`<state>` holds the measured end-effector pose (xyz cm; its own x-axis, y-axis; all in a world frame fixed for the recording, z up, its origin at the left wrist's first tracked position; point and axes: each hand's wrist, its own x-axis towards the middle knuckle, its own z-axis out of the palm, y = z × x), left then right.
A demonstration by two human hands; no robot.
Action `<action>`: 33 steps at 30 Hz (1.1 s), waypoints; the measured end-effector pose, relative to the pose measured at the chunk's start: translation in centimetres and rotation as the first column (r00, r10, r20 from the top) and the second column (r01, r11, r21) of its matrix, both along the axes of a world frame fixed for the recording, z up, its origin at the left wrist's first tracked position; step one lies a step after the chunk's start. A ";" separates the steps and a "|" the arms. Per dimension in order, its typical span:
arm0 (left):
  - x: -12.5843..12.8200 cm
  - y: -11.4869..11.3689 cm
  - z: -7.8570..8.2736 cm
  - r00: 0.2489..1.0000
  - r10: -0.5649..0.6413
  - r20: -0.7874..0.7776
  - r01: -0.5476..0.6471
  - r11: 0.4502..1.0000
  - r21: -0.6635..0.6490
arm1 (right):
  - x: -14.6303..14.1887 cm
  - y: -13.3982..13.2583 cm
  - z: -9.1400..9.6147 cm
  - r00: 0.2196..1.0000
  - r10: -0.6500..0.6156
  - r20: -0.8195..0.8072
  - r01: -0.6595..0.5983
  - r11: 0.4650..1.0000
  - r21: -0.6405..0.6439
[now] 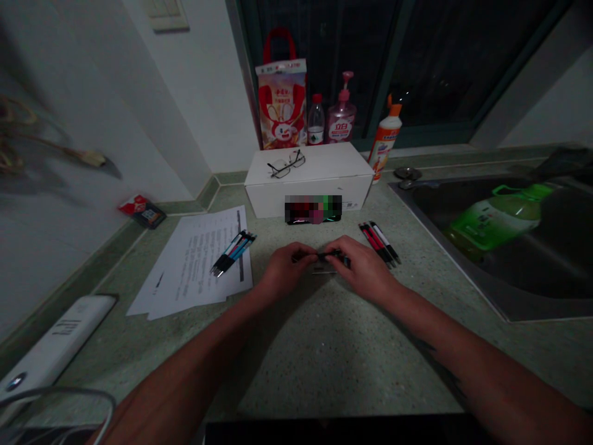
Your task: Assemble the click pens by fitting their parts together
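My left hand (286,267) and my right hand (364,264) meet above the counter, each with thumb and fingers pinched. Between them is a small black pen part (321,256), mostly covered by the fingertips. Under the hands, a thin pen refill (324,272) and another small piece appear to lie on the counter, partly hidden. To the left, several blue, white and black pens (234,252) rest on printed sheets (185,266). On the right, red, white and black pens (378,243) lie side by side on the counter.
Behind the hands stands a white box (264,196) with glasses (287,164) on top and a phone-like object (313,210), its screen blurred, against its front. A sink (491,296) holding a green jug (503,216) is at right. A white power strip (60,340) lies left.
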<state>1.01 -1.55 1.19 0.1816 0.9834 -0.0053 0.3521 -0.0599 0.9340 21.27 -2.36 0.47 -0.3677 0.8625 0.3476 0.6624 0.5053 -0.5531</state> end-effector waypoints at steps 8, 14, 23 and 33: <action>0.4 -0.4 0.1 0.998 0.041 0.052 -0.041 0.999 -0.010 | -0.1 -0.1 0.4 0.994 -0.010 -0.109 0.001 0.997 -0.081; 0.1 -0.4 -0.1 0.998 0.042 0.045 -0.045 0.996 0.072 | -0.2 -0.1 0.4 0.992 -0.043 -0.119 0.025 0.989 -0.143; 0.3 -0.6 0.1 0.998 0.055 0.030 -0.057 0.995 0.083 | -0.1 0.1 0.3 0.996 -0.054 -0.070 0.045 0.991 -0.129; 0.4 -0.6 0.3 0.999 0.051 0.015 -0.052 0.996 0.076 | -0.1 0.1 0.4 0.996 -0.055 -0.072 0.046 0.992 -0.120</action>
